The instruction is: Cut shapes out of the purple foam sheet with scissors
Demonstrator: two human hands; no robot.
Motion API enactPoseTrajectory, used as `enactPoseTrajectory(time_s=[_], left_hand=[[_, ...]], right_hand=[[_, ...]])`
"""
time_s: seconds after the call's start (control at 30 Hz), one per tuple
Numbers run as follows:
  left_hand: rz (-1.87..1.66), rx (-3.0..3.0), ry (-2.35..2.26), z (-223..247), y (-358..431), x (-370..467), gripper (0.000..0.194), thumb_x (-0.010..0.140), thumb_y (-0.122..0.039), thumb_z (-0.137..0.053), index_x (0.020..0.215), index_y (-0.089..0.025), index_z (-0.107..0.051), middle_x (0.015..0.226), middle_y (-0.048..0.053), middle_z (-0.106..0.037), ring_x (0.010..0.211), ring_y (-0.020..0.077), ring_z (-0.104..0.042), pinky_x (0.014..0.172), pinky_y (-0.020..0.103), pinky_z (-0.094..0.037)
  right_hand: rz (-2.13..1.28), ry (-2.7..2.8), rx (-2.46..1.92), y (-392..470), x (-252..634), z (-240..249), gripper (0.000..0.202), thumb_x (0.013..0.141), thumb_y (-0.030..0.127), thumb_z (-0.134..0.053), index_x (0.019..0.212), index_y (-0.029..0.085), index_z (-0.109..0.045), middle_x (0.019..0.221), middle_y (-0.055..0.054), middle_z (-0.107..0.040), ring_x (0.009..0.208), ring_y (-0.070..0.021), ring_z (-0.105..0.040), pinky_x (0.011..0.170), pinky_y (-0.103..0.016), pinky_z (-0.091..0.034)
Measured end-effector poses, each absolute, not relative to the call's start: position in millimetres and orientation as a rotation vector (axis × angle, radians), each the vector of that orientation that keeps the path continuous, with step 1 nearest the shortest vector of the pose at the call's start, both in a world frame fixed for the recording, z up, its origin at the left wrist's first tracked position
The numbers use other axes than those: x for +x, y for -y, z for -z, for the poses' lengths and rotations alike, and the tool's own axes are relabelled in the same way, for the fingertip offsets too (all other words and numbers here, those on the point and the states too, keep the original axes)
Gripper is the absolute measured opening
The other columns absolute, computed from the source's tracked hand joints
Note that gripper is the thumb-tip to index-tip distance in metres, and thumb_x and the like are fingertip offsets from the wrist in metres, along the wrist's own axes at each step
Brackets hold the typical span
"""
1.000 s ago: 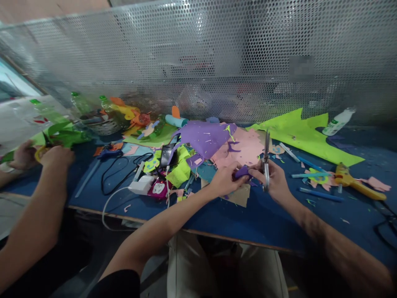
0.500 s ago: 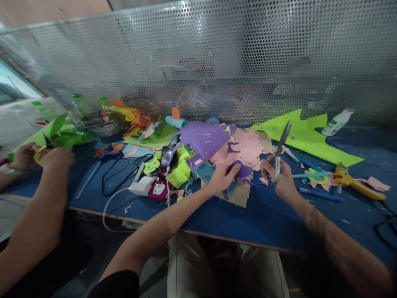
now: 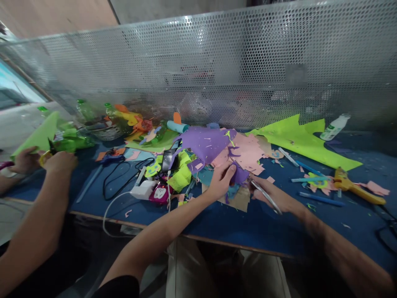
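Purple piece (image 3: 240, 173) sits just above the blue table (image 3: 214, 221), at the centre of the clock, between the wearer's two hands. Left hand (image 3: 221, 181), at eight o'clock, pinches its near edge with the thumb on top; the other fingertips are hidden beneath. Right hand (image 3: 276, 190), at four o'clock, has its fingers curled round the handles of metal scissors (image 3: 265, 194), though most of those fingers are out of sight behind the handle. The blades point toward the piece, but how far apart they stand I cannot tell.

Brown cardboard (image 3: 243, 203) lies at six o'clock, partly covered by scraps too jumbled to separate. A large purple sheet (image 3: 206, 142) at eleven o'clock overlaps a pink sheet (image 3: 248, 149) at twelve to one, hiding part of it. A lime sheet (image 3: 297, 138) spreads at two o'clock, with a white bottle (image 3: 335, 127) leaning beyond; the bottle's label is unreadable. A yellow glue gun (image 3: 359, 188) lies at three o'clock, its cable running out of the frame.

At nine o'clock, far off, a co-worker's hand (image 3: 63, 161) grips yellow-handled scissors (image 3: 45, 158), the finger detail blurred. Behind the perforated panel (image 3: 201, 54), shapes are indistinct.
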State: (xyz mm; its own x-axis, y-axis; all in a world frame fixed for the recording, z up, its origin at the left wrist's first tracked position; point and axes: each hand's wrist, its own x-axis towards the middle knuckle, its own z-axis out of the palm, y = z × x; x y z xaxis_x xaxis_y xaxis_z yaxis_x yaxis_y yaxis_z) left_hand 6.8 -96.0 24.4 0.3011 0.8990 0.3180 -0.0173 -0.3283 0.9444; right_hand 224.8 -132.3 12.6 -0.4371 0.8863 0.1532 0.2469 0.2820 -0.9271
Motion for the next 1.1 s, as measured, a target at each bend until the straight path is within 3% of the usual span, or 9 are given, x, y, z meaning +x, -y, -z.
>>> enactPoseTrajectory(time_s=[0.17,0.3,0.47,0.8,0.93,1.1], left_hand=[[-1.193,1.665,-0.797,-28,97,5,0.048,0.099,-0.058,-0.053,0.072,-0.019,-0.05,0.056,-0.003,-0.049,0.051,0.0101,-0.048,0.051,0.026,-0.038],[-1.173,1.706,-0.787,-29,97,5,0.05,0.099,-0.059,-0.053,0.069,-0.019,-0.05,0.055,-0.003,-0.048,0.051,0.0102,-0.046,0.05,0.026,-0.036],[-1.152,1.697,-0.784,-30,99,5,0.053,0.098,-0.062,-0.054,0.068,-0.019,-0.049,0.054,-0.003,-0.048,0.049,0.0099,-0.046,0.048,0.025,-0.035],[-1.138,1.73,-0.772,-32,103,4,0.05,0.099,-0.058,-0.054,0.069,-0.019,-0.05,0.055,-0.003,-0.049,0.049,0.0093,-0.046,0.048,0.024,-0.035],[-1.141,1.708,-0.764,-31,101,3,0.048,0.1,-0.056,-0.053,0.07,-0.019,-0.05,0.055,-0.003,-0.048,0.049,0.0098,-0.046,0.049,0.025,-0.035],[-1.185,1.796,-0.773,-29,95,2,0.049,0.099,-0.053,-0.054,0.066,-0.018,-0.048,0.056,-0.003,-0.044,0.052,0.0092,-0.042,0.053,0.025,-0.033]], right_hand=[[-1.372,1.873,-0.963,134,223,-10,0.034,0.089,0.056,-0.051,0.085,0.023,-0.058,0.074,0.001,-0.053,0.061,-0.0159,-0.054,0.057,-0.029,-0.052],[-1.33,1.87,-0.971,132,223,-10,0.038,0.086,0.06,-0.053,0.08,0.024,-0.06,0.064,0.001,-0.054,0.052,-0.015,-0.053,0.049,-0.028,-0.049],[-1.351,1.887,-0.938,135,224,-18,0.046,0.081,0.07,-0.052,0.08,0.024,-0.06,0.069,0.0,-0.053,0.057,-0.0159,-0.05,0.05,-0.028,-0.048],[-1.375,1.824,-0.984,141,220,-13,0.048,0.08,0.072,-0.051,0.08,0.024,-0.058,0.063,0.002,-0.051,0.049,-0.0132,-0.047,0.044,-0.026,-0.044],[-1.35,1.755,-1.058,143,216,-13,0.041,0.078,0.066,-0.058,0.075,0.025,-0.057,0.057,0.003,-0.05,0.043,-0.0133,-0.046,0.037,-0.025,-0.039],[-1.058,1.768,-1.216,132,219,-15,0.032,0.072,0.044,-0.076,0.058,0.022,-0.057,0.045,0.006,-0.043,0.037,-0.0095,-0.038,0.035,-0.022,-0.028]])
